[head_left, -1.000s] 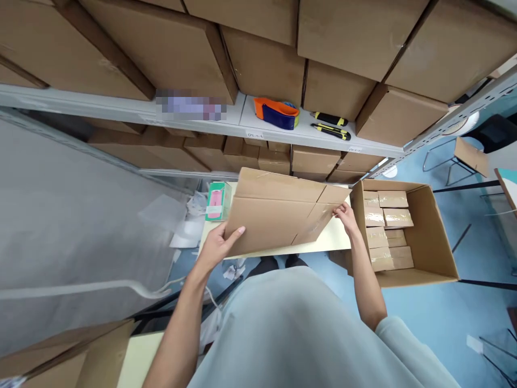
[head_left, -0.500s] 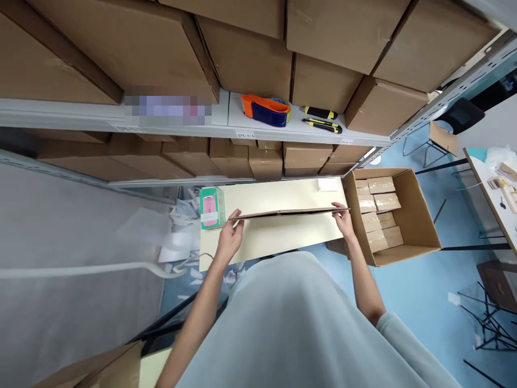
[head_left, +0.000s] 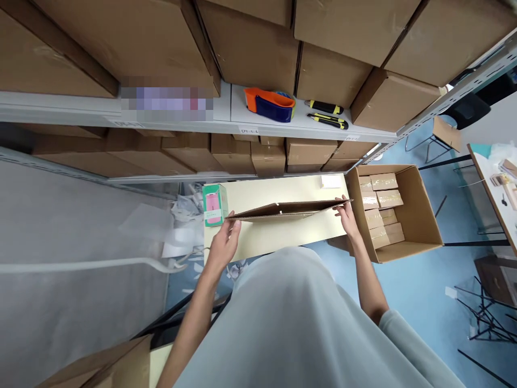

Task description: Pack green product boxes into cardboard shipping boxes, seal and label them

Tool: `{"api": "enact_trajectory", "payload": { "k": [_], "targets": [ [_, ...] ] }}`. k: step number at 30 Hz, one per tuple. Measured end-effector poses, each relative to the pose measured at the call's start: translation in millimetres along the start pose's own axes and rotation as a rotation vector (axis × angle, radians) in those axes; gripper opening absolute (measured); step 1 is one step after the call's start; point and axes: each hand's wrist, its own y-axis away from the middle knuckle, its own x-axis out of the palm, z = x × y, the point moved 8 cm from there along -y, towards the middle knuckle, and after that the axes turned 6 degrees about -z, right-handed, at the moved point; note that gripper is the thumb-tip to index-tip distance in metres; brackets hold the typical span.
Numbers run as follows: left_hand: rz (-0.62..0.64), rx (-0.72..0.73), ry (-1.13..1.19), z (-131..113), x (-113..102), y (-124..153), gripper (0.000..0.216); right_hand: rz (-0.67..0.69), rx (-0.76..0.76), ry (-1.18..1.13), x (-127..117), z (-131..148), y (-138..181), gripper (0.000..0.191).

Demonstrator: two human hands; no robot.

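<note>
Flattened brown corrugated cardboard box (head_left: 288,209) held edge-on above the pale yellow tabletop (head_left: 278,237). Left hand (head_left: 224,245) fingers pinched on its left end; right hand (head_left: 346,222) fingers closed on the right end. Looks light and stiff but bendy at the creases; best gripped at both ends. Green-and-pink small carton (head_left: 214,204) just left; open cardboard box of taped packets (head_left: 398,213) close right.

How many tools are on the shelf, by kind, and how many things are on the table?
Tape dispenser: 1
Utility knives: 2
Green box on table: 1
White card: 1
Flat carton, held by left hand and right hand: 1
Total: 6
</note>
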Motion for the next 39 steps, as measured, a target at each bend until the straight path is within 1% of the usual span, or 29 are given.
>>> {"api": "enact_trajectory", "payload": {
  "k": [3,7,9,11,13,15,17,19,21,22,24,27,29,33,36,39],
  "targets": [
    [0.052,-0.046,-0.022,-3.2,9.0,9.8,0.053,0.084,-0.001,0.034,4.3,5.2,1.0,0.076],
    [0.123,-0.117,0.006,-6.0,26.3,23.7,0.057,0.213,-0.011,0.075,18.1,8.0,6.0,0.073],
    [0.123,-0.143,0.007,-10.3,29.9,29.3,0.052,0.237,-0.004,0.074,23.1,7.7,7.1,0.073],
    [0.137,-0.141,-0.033,-18.2,32.0,32.4,0.048,0.226,0.000,0.057,24.4,8.4,7.3,0.077],
    [0.160,-0.086,-0.126,-30.8,34.1,31.7,0.046,0.218,0.001,0.042,24.4,11.2,9.2,0.083],
    [0.171,0.018,-0.266,-46.2,38.0,27.8,0.046,0.231,-0.007,0.053,25.2,16.9,13.8,0.087],
    [0.167,0.131,-0.421,-60.5,45.1,23.1,0.040,0.237,-0.025,0.105,25.4,25.6,19.5,0.088],
    [0.140,0.229,-0.549,-72.2,53.1,19.9,0.027,0.215,-0.060,0.199,23.5,36.7,23.6,0.081],
    [0.089,0.318,-0.618,-82.6,58.2,20.4,0.017,0.176,-0.125,0.313,20.3,50.1,25.0,0.068],
    [0.059,0.355,-0.634,-87.1,59.1,22.2,0.015,0.154,-0.165,0.363,18.7,57.4,24.9,0.061],
    [0.003,0.408,-0.659,-93.6,58.0,28.5,0.016,0.116,-0.250,0.439,17.0,72.1,24.4,0.054],
    [-0.062,0.428,-0.726,-97.1,53.7,39.2,0.021,0.089,-0.337,0.504,21.6,91.4,24.5,0.053],
    [-0.069,0.408,-0.819,-95.5,54.2,44.0,0.026,0.114,-0.351,0.584,31.6,100.4,25.2,0.054],
    [-0.031,0.365,-1.010,-91.0,61.4,47.3,0.040,0.203,-0.296,0.849,54.0,109.1,27.6,0.053],
    [-0.007,0.383,-1.052,-92.1,64.7,48.4,0.045,0.240,-0.265,0.981,63.2,112.6,30.3,0.053],
    [0.030,0.421,-1.065,-93.4,66.9,49.8,0.046,0.226,-0.223,1.061,66.1,111.8,30.3,0.053]
  ]
}}
